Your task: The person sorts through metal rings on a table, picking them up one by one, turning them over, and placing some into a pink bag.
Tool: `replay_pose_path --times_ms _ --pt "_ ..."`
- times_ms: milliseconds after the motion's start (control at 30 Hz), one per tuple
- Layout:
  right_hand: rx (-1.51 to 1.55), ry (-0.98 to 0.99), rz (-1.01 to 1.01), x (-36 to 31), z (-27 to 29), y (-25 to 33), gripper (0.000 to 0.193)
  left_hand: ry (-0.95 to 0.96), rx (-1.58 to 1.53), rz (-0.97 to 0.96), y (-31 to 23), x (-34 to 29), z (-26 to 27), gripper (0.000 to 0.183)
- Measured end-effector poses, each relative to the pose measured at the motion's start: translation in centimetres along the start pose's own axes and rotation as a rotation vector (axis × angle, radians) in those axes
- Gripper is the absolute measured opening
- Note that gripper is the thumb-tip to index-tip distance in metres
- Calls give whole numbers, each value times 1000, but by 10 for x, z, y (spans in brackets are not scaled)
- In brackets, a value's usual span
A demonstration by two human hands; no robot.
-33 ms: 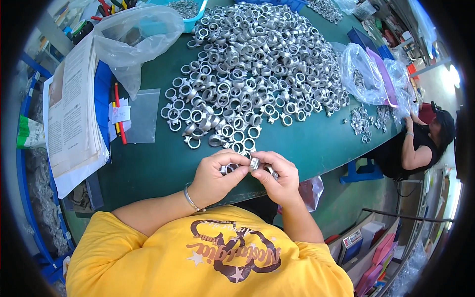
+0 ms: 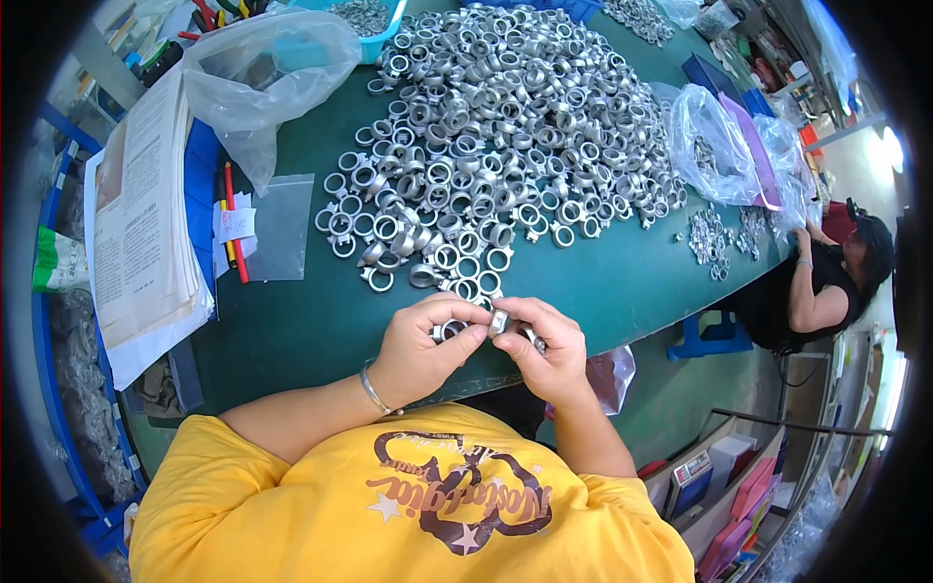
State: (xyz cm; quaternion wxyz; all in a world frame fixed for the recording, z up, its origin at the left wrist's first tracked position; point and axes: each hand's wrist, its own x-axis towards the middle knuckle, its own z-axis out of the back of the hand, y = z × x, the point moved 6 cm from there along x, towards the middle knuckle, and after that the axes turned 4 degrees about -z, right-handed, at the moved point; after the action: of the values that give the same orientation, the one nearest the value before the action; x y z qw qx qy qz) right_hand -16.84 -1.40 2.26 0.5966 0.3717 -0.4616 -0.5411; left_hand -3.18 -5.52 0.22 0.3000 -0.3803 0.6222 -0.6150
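Close to the table's front edge, my left hand (image 2: 420,352) and my right hand (image 2: 556,352) meet at the fingertips. Between them they pinch a small silver metal ring (image 2: 500,322), its outer side facing up. More metal rings (image 2: 449,331) are tucked inside my curled left fingers. In my right hand another metal ring (image 2: 531,337) shows between the fingers and palm. Just beyond my fingertips begins a large pile of similar metal rings (image 2: 525,117), many with small lugs on the rim.
Left on the green table (image 2: 277,335) lie a stack of papers (image 2: 146,214), pencils (image 2: 233,228) and a clear bag (image 2: 287,228). A plastic bag (image 2: 272,73) and a turquoise basket (image 2: 394,24) stand behind. Rightward are small metal parts (image 2: 709,238), a bag (image 2: 714,146) and a seated person (image 2: 826,282).
The metal ring between my fingertips has turned slightly. Both hands stay in the same place.
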Motion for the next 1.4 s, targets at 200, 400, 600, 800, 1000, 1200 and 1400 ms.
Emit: replay_pose_path --times_ms 200,400,600,800,1000,1200,1400 --pt "-28 -21 20 -3 -1 -2 30 17 -40 -13 1 -1 0 11" --pt "-110 -34 44 -2 -1 1 31 40 -24 2 -2 -1 0 14" --pt "-139 -50 81 -4 -1 0 31 34 23 -42 -6 0 -1 17" --pt "-243 -204 233 -5 3 14 28 -2 2 46 -1 -1 0 13" --pt "52 -153 0 -7 6 -14 25 -39 -39 -11 1 0 1 11" --pt "146 -107 172 -3 3 2 17 -63 -154 135 6 -1 1 12" --pt "1116 -92 -144 8 6 -22 12 -63 -330 275 8 -2 0 12"
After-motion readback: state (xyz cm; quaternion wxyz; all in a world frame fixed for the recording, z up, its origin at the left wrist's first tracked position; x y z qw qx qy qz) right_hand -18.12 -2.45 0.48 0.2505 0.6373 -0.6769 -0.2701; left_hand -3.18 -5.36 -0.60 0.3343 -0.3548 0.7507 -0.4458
